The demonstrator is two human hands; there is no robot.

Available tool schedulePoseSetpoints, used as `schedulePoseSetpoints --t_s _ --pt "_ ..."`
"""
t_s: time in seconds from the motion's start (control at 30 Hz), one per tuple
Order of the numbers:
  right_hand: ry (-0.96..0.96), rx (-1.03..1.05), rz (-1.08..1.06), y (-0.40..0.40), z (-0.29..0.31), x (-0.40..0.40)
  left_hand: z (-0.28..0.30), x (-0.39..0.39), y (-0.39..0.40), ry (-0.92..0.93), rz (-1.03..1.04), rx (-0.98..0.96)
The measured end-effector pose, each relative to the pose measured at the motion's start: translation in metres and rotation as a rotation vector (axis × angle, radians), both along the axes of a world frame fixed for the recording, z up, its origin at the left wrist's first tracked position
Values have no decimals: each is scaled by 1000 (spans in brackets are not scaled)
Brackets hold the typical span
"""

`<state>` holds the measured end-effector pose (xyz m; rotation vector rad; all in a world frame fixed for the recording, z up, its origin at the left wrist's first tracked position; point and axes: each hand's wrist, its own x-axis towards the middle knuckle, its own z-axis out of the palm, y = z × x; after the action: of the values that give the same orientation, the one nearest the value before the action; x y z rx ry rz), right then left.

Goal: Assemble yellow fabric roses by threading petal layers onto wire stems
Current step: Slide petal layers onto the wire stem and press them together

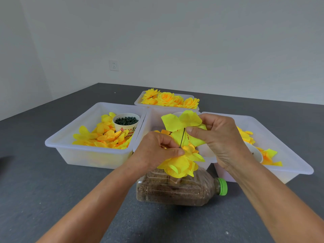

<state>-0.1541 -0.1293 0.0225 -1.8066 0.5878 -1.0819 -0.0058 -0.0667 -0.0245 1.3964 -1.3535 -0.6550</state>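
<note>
1. I see three big white bins: the left bin (91, 151) holds loose yellow and orange petals and a cup of green bits (126, 124), the middle bin (150, 120) sits behind my hands, and the right bin (280, 155) holds more petals.
2. A far tray (140, 102) is full of finished roses (168, 99), so I think many are done, but lots of petals are left.
3. A bottle (177, 192) full of brown stuff lies on its side below my hands.
4. My left hand (156, 151) pinches the wire stem (182, 138) just above a half-made rose (180, 165).
5. My right hand (217, 137) pinches a new petal layer (182, 121) at the wire's tip. I think it needs sliding down next.
</note>
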Motion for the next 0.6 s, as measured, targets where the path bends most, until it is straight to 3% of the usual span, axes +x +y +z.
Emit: schedulePoseSetpoints --t_s 0.23,0.43,0.6 --pt "82 -375 -181 6 -6 -1 -1 0 0 -16 17 -13" --pt "202 -942 -205 9 -9 -1 -5 3 -4 -73 36 -30" --pt "193 -977 -235 8 -12 -2 -4 3 -2 -57 21 -33"
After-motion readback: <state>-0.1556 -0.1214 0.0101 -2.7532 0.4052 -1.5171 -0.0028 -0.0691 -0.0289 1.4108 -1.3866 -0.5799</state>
